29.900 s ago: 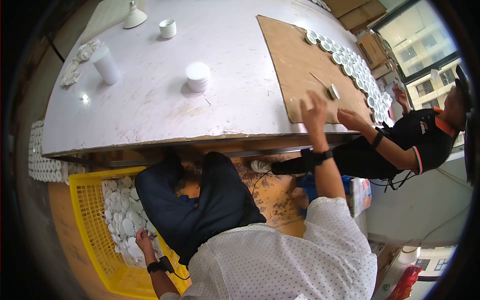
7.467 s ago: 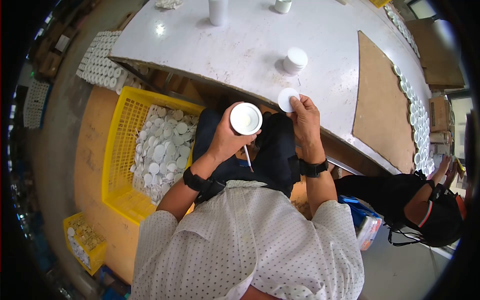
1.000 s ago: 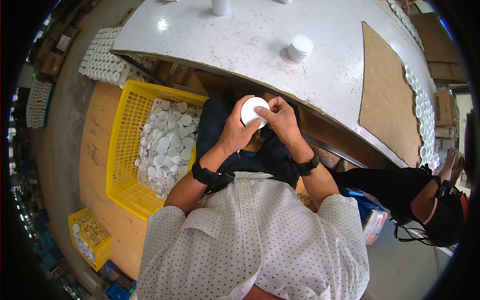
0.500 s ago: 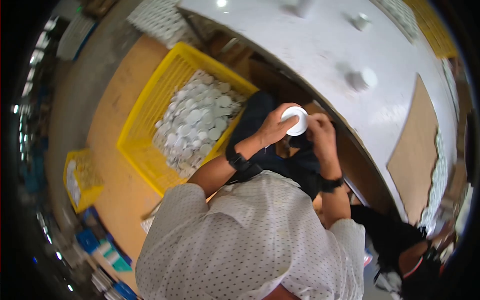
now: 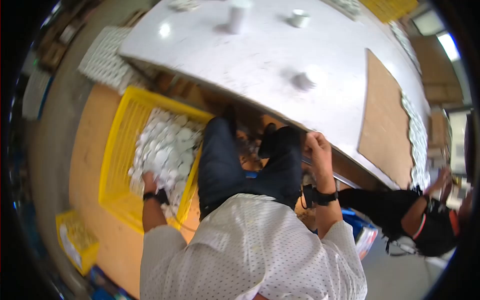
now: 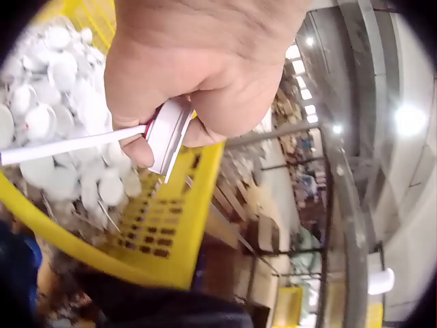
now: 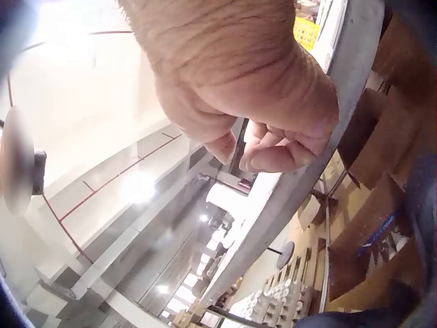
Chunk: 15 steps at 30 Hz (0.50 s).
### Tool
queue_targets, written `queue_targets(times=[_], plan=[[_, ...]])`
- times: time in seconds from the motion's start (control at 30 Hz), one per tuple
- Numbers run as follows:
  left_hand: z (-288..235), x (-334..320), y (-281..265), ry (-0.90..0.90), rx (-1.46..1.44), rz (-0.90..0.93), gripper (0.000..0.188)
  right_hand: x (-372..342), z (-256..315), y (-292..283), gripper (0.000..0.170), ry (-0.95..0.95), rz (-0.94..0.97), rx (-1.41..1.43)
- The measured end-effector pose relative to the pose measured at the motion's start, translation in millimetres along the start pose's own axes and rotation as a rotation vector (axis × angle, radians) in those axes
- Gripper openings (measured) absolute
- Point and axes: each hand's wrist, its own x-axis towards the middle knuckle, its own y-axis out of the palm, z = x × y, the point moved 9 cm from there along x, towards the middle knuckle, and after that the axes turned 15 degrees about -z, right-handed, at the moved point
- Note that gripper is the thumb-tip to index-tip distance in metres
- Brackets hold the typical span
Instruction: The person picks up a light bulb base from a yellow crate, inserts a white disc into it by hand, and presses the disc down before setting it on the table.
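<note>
In the head view my left hand [image 5: 149,181] is down over the yellow basket [image 5: 111,165], low among heaped white discs [image 5: 162,142]. The left wrist view shows its fingers and thumb pinching a white disc [image 6: 168,137], seen edge-on. A thin white rod [image 6: 75,147] sticks out from that disc, with a bit of red at its base. My right hand [image 5: 320,147] is beside the table's front edge. Seen in the right wrist view, its fingers [image 7: 276,157] are loosely curled, with nothing visible between them and the thumb.
On the white table [image 5: 225,60] stand a tall white cylinder [image 5: 239,17], a small cup [image 5: 300,18] and a blurred stack of discs [image 5: 306,79]. Brown cardboard [image 5: 385,125] lies at the right, edged with round white pieces. A person in black [image 5: 420,220] is beyond.
Both hands were together over the lap on a round white piece. They have parted: the left has gone down into the basket, the right has moved to the table edge. The head view has swung.
</note>
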Motion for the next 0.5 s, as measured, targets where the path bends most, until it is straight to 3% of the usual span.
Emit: queue_targets(times=[0.03,0.07,0.1,0.13,0.23,0.33,0.43,0.5], plan=[[29,-12,15,-0.017,0.098,0.168,0.039,3,1,-6,0.012,0.005,-0.019,0.020],[47,-25,11,-0.212,0.066,0.219,0.044,6,4,-12,0.012,0.006,-0.043,0.035],[78,-36,36,-0.241,0.092,0.332,0.045,9,6,-18,0.012,-0.004,-0.073,0.040],[66,-27,37,-0.217,0.085,0.331,0.045,12,9,-23,0.012,-0.019,-0.081,0.021],[45,-44,29,-1.278,-0.808,-0.058,0.034,22,10,-36,0.013,-0.058,-0.135,0.022],[-15,-7,42,-1.149,-0.875,-0.064,0.025,33,20,-46,0.014,-0.208,-0.208,-0.184],[-93,38,39,-0.897,-0.980,-0.095,0.014,36,45,-61,0.015,-0.549,-0.333,-0.394],[-154,69,22,-0.811,-1.039,-0.048,0.014,46,43,-76,0.014,-0.573,-0.401,-0.407]])
